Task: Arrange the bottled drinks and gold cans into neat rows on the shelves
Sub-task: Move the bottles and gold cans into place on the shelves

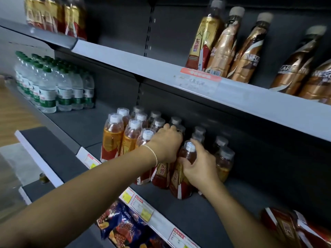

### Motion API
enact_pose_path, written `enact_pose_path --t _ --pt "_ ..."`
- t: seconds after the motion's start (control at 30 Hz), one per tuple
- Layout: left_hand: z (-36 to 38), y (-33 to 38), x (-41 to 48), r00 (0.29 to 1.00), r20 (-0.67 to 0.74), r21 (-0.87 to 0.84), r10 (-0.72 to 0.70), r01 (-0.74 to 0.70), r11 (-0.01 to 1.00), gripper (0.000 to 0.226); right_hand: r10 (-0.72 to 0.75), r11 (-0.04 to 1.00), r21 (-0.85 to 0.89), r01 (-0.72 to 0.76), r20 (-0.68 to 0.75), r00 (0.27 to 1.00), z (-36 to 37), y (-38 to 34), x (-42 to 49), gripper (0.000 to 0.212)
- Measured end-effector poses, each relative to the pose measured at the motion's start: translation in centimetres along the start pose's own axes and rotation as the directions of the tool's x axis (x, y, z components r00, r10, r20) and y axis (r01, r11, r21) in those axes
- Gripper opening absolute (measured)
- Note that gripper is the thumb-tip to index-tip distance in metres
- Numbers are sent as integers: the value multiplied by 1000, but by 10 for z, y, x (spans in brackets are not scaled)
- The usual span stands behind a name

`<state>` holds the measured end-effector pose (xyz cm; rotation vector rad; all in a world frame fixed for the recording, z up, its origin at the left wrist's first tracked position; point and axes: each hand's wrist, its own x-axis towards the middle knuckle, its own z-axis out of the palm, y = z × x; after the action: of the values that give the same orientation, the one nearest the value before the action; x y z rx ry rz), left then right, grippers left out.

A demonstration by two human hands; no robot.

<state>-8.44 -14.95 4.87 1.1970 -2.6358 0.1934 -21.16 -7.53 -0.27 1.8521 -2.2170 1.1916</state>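
Several amber tea bottles (114, 136) with white caps and red-gold labels stand in rows on the middle shelf (188, 203). My left hand (165, 144) reaches over the cluster, fingers curled around a bottle (162, 173) in the middle of the group. My right hand (198, 165) grips the front bottle (187, 154) just below its cap. More bottles (223, 158) stand to the right behind it. On the upper shelf stand a tea bottle (204, 36) and several gold coffee bottles (250, 51). Gold cans (290, 228) lie at the lower right.
Green-capped water bottles (50, 83) fill the left of the middle shelf. Snack bags (123, 228) hang below the shelf edge with price tags (141, 206). More red-gold bottles (53, 15) sit on the top left shelf. A dark back panel (259, 149) closes the shelf.
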Motion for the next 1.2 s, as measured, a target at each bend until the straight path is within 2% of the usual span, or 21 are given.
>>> enact_pose_path --t 0.17,0.3,0.5,0.7,0.8,0.9,0.97,1.1,1.2 --pt "-1 -8 3 999 18 61 48 -49 997 51 -66 997 19 71 -191 979 12 1 -18 63" --pt "1 -6 -2 998 13 129 61 -62 990 63 -68 998 -25 64 -253 965 16 3 -24 65" --pt "14 12 -19 1000 0 178 18 -18 984 87 -37 999 -31 31 -249 968 15 3 -30 70" --pt "4 17 -26 999 48 122 -19 13 992 89 -49 999 -27 45 -144 988 7 8 -36 85" --pt "-2 29 -31 997 -69 48 33 -30 998 78 -7 997 77 11 -50 999 -2 17 -40 90" --pt "-7 47 -39 969 -208 -64 133 -150 987 72 -9 995 98 13 -36 999 -17 29 -51 71" --pt "-10 62 -40 950 -253 -131 182 -220 967 66 -27 999 41 28 -40 999 -32 39 -61 59" --pt "-13 97 -41 930 -232 -237 286 -340 910 65 -44 989 -140 35 -62 997 -77 61 -81 41" --pt "-10 130 -39 913 -205 -255 354 -399 881 61 -23 961 -276 6 -59 998 -118 79 -101 38"
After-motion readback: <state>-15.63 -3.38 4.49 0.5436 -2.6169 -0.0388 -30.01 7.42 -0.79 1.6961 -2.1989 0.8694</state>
